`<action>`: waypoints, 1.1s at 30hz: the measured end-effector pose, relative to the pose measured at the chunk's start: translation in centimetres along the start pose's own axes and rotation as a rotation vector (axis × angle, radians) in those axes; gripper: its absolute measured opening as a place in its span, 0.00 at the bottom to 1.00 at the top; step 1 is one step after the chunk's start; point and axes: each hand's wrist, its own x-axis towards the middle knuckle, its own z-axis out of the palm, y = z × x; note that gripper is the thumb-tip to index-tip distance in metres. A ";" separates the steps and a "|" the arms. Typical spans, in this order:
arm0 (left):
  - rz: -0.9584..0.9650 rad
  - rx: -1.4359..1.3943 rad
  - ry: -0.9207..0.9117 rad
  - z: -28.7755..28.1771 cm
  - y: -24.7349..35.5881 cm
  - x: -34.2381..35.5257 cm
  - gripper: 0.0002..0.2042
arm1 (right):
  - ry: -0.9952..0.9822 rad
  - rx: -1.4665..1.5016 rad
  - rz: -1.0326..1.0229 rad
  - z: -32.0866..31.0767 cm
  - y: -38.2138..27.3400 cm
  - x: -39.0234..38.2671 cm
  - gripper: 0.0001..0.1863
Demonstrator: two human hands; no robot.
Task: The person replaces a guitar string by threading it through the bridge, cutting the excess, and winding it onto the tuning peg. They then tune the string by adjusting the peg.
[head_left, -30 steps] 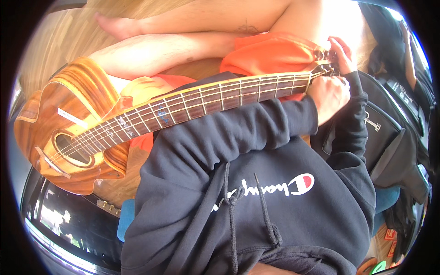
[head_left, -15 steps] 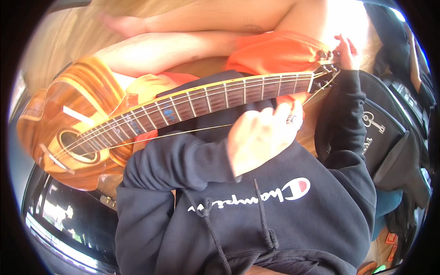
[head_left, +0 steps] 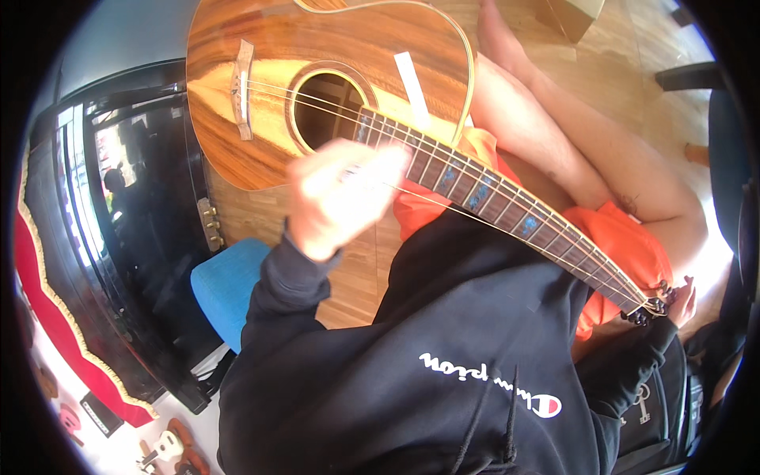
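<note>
An acoustic guitar (head_left: 317,32) with a wood-grain top lies across my lap, its neck slanting down to the right. My left hand (head_left: 340,194), smeared by motion, is over the strings beside the sound hole (head_left: 317,103); its finger grip is unclear. A loose string (head_left: 475,215) runs from beside this hand, apart from the fretboard (head_left: 491,198), towards the headstock (head_left: 653,307). Out there my right hand (head_left: 684,305) has its fingers closed at a tuning peg (head_left: 667,293), partly hidden by the headstock. A white strip (head_left: 412,89) lies on the guitar's top.
At left stands a glossy black cabinet (head_left: 150,206) with a fringed red cloth (head_left: 55,317). A blue seat (head_left: 226,285) is beside my left arm. A cardboard box (head_left: 582,20) sits at the far side, and a black bag (head_left: 653,419) at lower right.
The view has swung left. My left hand has gone from the loose string near the neck's outer end to the sound hole area. My right hand stays at the headstock.
</note>
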 end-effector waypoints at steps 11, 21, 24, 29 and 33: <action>-0.513 0.594 0.376 -4.6 -12.7 -2.2 0.06 | -0.072 0.086 -0.054 1.5 -3.1 -2.2 0.19; -0.532 0.435 0.582 -3.5 -14.8 -4.2 0.05 | -0.090 0.009 -0.031 0.5 0.7 -0.5 0.25; -0.514 0.412 0.606 -3.0 -14.5 -4.0 0.05 | -0.054 0.021 -0.134 -0.6 1.8 0.9 0.25; -0.450 0.586 0.545 -3.1 -13.8 -2.2 0.06 | -0.118 0.118 -0.098 0.6 -2.8 -2.3 0.25; -0.337 0.546 0.486 -3.1 -11.3 -1.5 0.06 | -0.105 0.094 -0.085 2.0 -4.8 -3.1 0.25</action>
